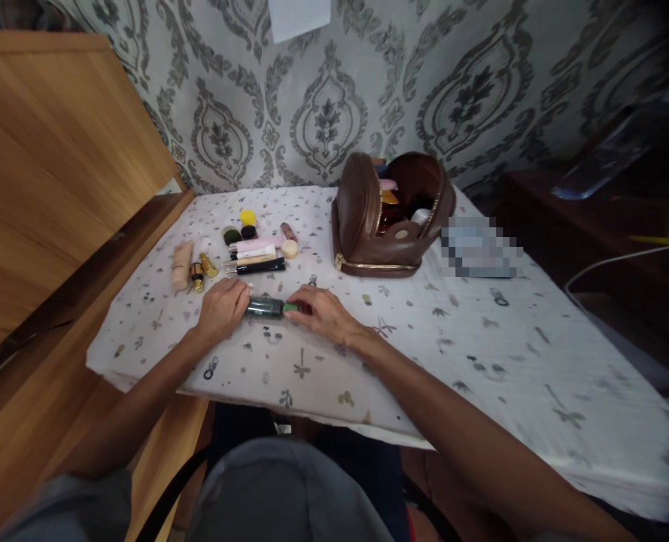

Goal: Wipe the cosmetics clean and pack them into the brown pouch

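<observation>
1. Dark green bottle [265, 307]: held sideways between both hands, near the front of the patterned cloth [323, 376]; judged light, stiff and smooth, perhaps slippery; best grasped around the middle of the barrel.
2. Left hand [221, 310]: closed around the bottle's left end; right hand [320, 315]: pinching the green end piece [290, 307] opposite.
3. Just beyond: black tube [266, 265], pink tube [258, 245] and yellow item [247, 217], grouped closely; farther left, beige tube [181, 265].
4. Farther back, to the right: brown bag [360, 214], unzipped, with items inside; beside it, pixelated object [481, 248].
5. Behind: patterned wall [328, 113].
</observation>
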`<state>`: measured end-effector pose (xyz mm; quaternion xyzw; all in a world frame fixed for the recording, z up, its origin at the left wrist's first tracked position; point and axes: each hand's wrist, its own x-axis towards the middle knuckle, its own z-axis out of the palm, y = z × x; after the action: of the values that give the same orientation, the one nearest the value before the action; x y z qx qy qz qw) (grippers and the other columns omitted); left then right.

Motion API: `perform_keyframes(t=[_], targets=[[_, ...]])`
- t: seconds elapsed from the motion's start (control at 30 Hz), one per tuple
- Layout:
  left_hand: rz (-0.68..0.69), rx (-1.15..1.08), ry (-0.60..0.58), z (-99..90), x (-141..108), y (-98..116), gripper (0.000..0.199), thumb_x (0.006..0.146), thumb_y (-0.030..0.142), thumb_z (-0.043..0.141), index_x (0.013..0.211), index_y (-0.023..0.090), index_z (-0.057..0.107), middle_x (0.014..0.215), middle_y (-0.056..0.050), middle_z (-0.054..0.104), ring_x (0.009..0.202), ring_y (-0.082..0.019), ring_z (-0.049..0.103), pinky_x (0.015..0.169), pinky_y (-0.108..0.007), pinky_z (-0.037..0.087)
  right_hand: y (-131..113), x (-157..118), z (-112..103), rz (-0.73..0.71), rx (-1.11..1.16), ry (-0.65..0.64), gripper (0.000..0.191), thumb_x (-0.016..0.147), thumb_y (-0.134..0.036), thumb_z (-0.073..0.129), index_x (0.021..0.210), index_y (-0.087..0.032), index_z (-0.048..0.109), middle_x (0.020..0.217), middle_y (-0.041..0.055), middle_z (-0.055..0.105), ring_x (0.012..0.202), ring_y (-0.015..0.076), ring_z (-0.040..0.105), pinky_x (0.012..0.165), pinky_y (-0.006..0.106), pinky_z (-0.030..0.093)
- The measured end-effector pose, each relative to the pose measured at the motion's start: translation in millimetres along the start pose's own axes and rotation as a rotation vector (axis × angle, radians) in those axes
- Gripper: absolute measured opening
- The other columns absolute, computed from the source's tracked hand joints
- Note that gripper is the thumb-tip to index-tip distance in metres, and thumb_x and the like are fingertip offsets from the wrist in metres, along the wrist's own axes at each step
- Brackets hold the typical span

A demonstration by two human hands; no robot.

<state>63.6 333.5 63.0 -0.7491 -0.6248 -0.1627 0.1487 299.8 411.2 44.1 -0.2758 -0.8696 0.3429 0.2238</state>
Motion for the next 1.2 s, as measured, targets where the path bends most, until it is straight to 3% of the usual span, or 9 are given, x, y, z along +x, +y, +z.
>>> perform_keyframes(t=[0.17, 0.33, 0.4, 0.63, 0.8, 0.93, 1.03, 1.2], targets=[[0.081, 0.035, 0.034, -5.8, 9, 31, 0.024, 0.099, 0.022, 0.038, 0.093, 0.019, 0.061, 0.088, -0.01, 0.068, 0.086, -0.026, 0.058, 0.078, -0.039, 0.042, 1, 1, 5, -0.019, 0.077, 0.055, 0.016, 0.081, -0.02, 0.073, 0.096, -0.016, 0.068, 0.083, 0.0001, 0.058, 0.07, 0.012, 0.052, 0.069, 0.025, 0.04], [0.192, 0.102, -0.113, -0.9, 19, 66, 0.029, 0.102, 0.03, 0.037, 0.092, 0.018, 0.062, 0.086, -0.01, 0.067, 0.085, -0.027, 0.059, 0.075, -0.039, 0.041, 2, 2, 8, -0.062, 0.088, 0.078, 0.012, 0.077, -0.015, 0.074, 0.083, -0.016, 0.064, 0.078, -0.0019, 0.053, 0.068, 0.0113, 0.049, 0.067, 0.024, 0.039], [0.17, 0.124, -0.144, -0.6, 18, 61, 0.031, 0.103, 0.032, 0.036, 0.089, 0.019, 0.061, 0.084, -0.009, 0.067, 0.083, -0.025, 0.059, 0.072, -0.038, 0.041, 2, 1, 8, -0.06, 0.098, 0.077, 0.016, 0.076, -0.015, 0.076, 0.083, -0.017, 0.063, 0.078, -0.0027, 0.052, 0.068, 0.0111, 0.049, 0.066, 0.023, 0.039], [-0.017, 0.013, -0.141, -11.8, -14, 7, 0.038, 0.104, 0.035, 0.029, 0.081, 0.021, 0.055, 0.082, -0.006, 0.063, 0.079, -0.023, 0.058, 0.069, -0.034, 0.041, 3, -2, 9, -0.06, 0.143, 0.058, 0.021, 0.076, -0.011, 0.076, 0.086, -0.018, 0.059, 0.083, -0.0032, 0.055, 0.066, 0.0093, 0.05, 0.064, 0.022, 0.04], [-0.064, -0.057, -0.075, -9.2, -32, -1, 0.036, 0.104, 0.031, 0.026, 0.08, 0.022, 0.052, 0.079, -0.005, 0.058, 0.077, -0.022, 0.054, 0.071, -0.034, 0.042, 1, -4, 6, -0.114, 0.067, -0.002, 0.012, 0.088, -0.027, 0.068, 0.097, -0.019, 0.065, 0.09, 0.0011, 0.061, 0.073, 0.0128, 0.055, 0.069, 0.025, 0.041], [-0.032, -0.003, -0.054, -12.4, -28, 1, 0.036, 0.103, 0.027, 0.029, 0.078, 0.022, 0.054, 0.078, -0.007, 0.059, 0.076, -0.023, 0.053, 0.071, -0.036, 0.042, -2, -4, 4, -0.096, 0.027, -0.03, 0.014, 0.094, -0.028, 0.06, 0.097, -0.018, 0.069, 0.088, 0.0026, 0.063, 0.075, 0.014, 0.056, 0.07, 0.027, 0.041], [0.044, 0.123, -0.04, -17.6, -18, 17, 0.035, 0.102, 0.027, 0.033, 0.077, 0.021, 0.057, 0.078, -0.009, 0.061, 0.08, -0.026, 0.053, 0.073, -0.039, 0.041, -3, -4, 5, -0.105, 0.058, -0.025, 0.011, 0.091, -0.026, 0.064, 0.094, -0.018, 0.069, 0.086, 0.0016, 0.062, 0.074, 0.0135, 0.055, 0.071, 0.026, 0.042], [0.198, 0.176, -0.039, -10.6, 0, 64, 0.033, 0.103, 0.03, 0.036, 0.087, 0.019, 0.062, 0.082, -0.008, 0.064, 0.085, -0.026, 0.056, 0.076, -0.041, 0.04, -1, -3, 7, -0.145, 0.126, -0.018, 0.003, 0.085, -0.017, 0.069, 0.085, -0.016, 0.066, 0.079, -0.0007, 0.057, 0.071, 0.0125, 0.054, 0.068, 0.024, 0.042]])
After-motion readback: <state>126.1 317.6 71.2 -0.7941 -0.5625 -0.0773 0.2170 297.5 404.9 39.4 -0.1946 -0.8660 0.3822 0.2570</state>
